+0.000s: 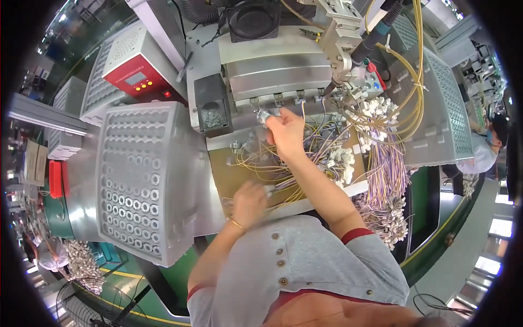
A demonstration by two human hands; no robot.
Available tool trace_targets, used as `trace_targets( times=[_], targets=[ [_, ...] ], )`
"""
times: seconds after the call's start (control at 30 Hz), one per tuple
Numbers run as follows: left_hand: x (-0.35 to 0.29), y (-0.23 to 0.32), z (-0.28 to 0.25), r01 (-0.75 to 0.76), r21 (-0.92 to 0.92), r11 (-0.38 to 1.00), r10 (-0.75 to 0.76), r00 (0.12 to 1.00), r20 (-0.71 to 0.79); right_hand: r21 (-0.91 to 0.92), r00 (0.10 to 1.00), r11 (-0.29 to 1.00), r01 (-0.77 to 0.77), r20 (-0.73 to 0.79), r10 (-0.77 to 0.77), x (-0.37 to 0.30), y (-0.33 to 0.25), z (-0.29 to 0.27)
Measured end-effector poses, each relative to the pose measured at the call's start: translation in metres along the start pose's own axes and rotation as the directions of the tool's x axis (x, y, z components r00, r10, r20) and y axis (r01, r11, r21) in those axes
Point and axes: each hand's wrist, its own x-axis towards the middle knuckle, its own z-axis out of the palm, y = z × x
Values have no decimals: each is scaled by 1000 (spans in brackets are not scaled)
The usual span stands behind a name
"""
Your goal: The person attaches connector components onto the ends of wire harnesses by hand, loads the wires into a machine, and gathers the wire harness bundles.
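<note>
My right hand (pixel 287 132) reaches to the front of the metal machine (pixel 278 76). Its thumb and fingers are closed on a small silvery cylindrical part (pixel 263 116), held just below a row of metal clips along the machine's edge. Yellow and purple wires run up to some of these clips. My left hand (pixel 250 204) is low over the brown work board (pixel 223 177), blurred by motion, its fingers curled beside a white connector (pixel 268 189). Whether it grips anything is unclear. A tangle of wires (pixel 310 144) with small metal parts and white connectors (pixel 340 163) lies between and behind the hands.
Left stands a grey tray (pixel 182 180) with rows of round pockets. Behind it is a red and white control box (pixel 144 71). A black bin (pixel 213 103) sits beside the machine. Bundled wires with white connectors (pixel 384 169) hang at right, under yellow tubes (pixel 417 82).
</note>
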Motion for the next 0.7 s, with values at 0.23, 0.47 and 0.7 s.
trace_targets(
  times=[0.23,0.47,0.7],
  targets=[
    [0,-5,-21,105,-170,980,-113,993,-36,-25,999,1000,-4,-34,4,-8,7,12],
    [-10,-16,-67,122,181,976,-129,991,30,97,999,995,-12,42,8,-2,7,18],
    [-3,-5,-102,219,-54,974,-225,953,-204,-597,747,460,658,438,-501,-33,-28,-14]
  ],
)
